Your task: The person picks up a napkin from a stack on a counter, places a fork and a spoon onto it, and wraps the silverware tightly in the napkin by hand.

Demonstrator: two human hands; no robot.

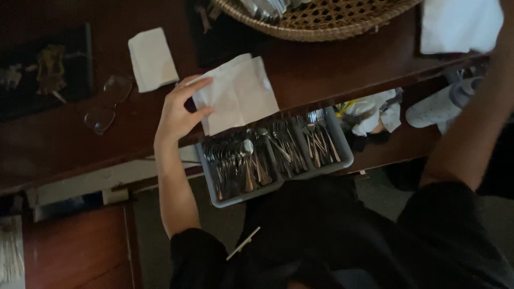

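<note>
The left hand (179,109) is pinching the napkin (238,93) by its left edge at the bench (64,144) lip, above the cutlery tray (345,155), where a loosening pinch risks dropping it; the right hand is lying outside the picture.

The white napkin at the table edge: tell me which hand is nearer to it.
Left. The left hand pinches the white napkin's left edge above the cutlery tray. The right arm reaches up toward the far right; its hand is out of view.
</note>
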